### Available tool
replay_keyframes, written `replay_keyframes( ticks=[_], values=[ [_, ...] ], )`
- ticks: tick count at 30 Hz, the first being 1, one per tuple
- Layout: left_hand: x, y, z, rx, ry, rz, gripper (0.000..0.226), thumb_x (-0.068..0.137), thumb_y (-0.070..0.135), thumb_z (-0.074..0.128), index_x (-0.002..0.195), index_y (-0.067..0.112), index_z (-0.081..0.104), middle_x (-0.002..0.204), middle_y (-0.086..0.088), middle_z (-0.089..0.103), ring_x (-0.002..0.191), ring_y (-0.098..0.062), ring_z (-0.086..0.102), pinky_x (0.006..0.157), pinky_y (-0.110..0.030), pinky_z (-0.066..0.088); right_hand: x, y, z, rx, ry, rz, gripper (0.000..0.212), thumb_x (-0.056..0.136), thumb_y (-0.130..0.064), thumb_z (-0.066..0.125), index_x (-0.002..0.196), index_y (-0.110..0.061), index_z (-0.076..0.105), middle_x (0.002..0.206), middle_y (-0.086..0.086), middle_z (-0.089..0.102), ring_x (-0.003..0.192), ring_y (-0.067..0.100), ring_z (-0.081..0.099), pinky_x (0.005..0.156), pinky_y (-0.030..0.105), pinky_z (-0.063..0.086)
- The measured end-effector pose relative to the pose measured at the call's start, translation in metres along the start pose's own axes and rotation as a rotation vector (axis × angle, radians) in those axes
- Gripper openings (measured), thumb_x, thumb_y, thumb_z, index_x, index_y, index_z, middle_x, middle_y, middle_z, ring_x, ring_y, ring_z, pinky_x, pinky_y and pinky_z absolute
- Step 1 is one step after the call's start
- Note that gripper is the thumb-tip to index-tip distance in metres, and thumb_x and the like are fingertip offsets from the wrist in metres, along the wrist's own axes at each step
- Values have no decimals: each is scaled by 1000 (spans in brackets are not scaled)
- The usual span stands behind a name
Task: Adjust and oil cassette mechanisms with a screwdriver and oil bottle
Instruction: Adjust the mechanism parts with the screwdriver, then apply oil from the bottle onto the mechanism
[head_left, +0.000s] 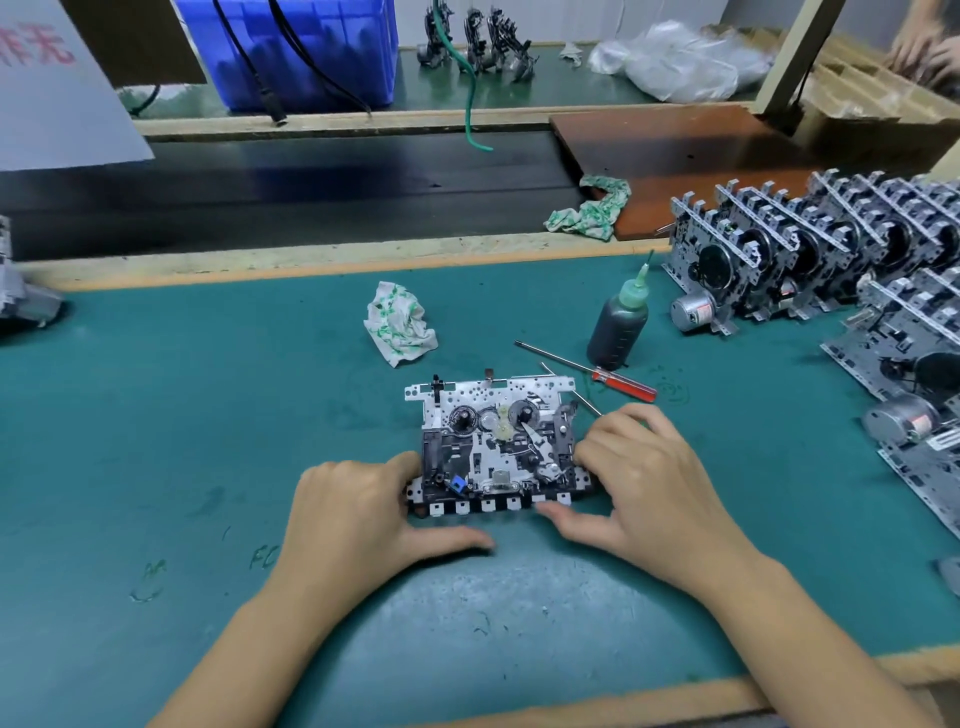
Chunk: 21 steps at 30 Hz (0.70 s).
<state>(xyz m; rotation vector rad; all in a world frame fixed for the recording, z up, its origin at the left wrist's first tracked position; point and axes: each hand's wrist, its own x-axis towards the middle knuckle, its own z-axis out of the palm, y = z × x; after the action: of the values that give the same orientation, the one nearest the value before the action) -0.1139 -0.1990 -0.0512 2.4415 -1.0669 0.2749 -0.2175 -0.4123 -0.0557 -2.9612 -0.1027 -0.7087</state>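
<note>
Green matting covers the bench (208, 395), where the mechanism (496, 447) lies flat between both hands. Left hand (358, 514) and right hand (644, 483) grip its sides. Steadying it first seems wise; screwdriver (597, 371) and oil bottle (618, 325) wait beyond, rag (400, 325) nearby.

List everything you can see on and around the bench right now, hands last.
cassette mechanism: one, silver and black, flat on the mat centre
screwdriver: one, red handle, right of centre
oil bottle: one, dark with green nozzle, upright behind the screwdriver
rags: two, white and green, one mid-mat, one far edge
stacked mechanisms: many, silver, right side
crate: one, blue, far left
left hand: grips the mechanism's left edge
right hand: grips its right edge
</note>
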Motion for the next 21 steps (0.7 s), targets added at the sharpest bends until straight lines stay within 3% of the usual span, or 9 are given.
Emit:
replay_keyframes(
  ticks=[5,8,11,15,17,19,21],
  values=[
    [0,7,6,44,25,-154,66,61,80,42,47,16,48,31,-2,42,32,-28,46,37,-27,33,7,0,-3,28,5,112,50,82,-54,47,77,-9,66,72,-1,62,76,22,59,90,33,34],
    [1,8,6,27,21,-228,71,56,86,42,52,17,58,33,-2,44,37,-30,48,41,-26,36,15,4,-12,221,93,391,50,83,-57,43,101,-17,66,84,-7,65,87,17,57,89,30,32],
    [0,9,4,34,-9,-181,65,55,86,45,53,22,60,31,0,42,33,-27,48,39,-23,32,24,19,-20,442,291,709,32,86,-45,58,110,-24,55,95,-9,63,91,15,56,79,31,38],
    [-1,11,4,87,-52,-134,70,60,84,37,53,19,61,30,2,40,31,-23,47,34,-22,29,47,40,-19,588,178,905,57,82,-28,71,129,-22,40,111,-5,52,99,12,50,81,24,37],
    [-1,12,4,103,-56,-133,72,59,86,36,53,19,62,31,2,40,31,-22,47,33,-22,29,59,44,-10,750,124,981,58,82,-22,73,129,-19,40,112,-4,50,92,8,52,71,13,40],
    [-2,13,3,113,-46,-125,72,58,88,36,52,20,61,31,3,40,31,-20,47,33,-20,28,66,45,0,860,139,1031,45,82,-18,73,118,-16,46,113,1,55,88,6,54,59,6,40],
    [-3,14,3,111,-39,-120,72,58,89,35,52,21,60,32,4,40,32,-19,47,33,-20,27,66,45,8,822,171,1033,37,84,-21,71,113,-13,50,111,2,60,94,10,57,69,13,42]
  ],
)
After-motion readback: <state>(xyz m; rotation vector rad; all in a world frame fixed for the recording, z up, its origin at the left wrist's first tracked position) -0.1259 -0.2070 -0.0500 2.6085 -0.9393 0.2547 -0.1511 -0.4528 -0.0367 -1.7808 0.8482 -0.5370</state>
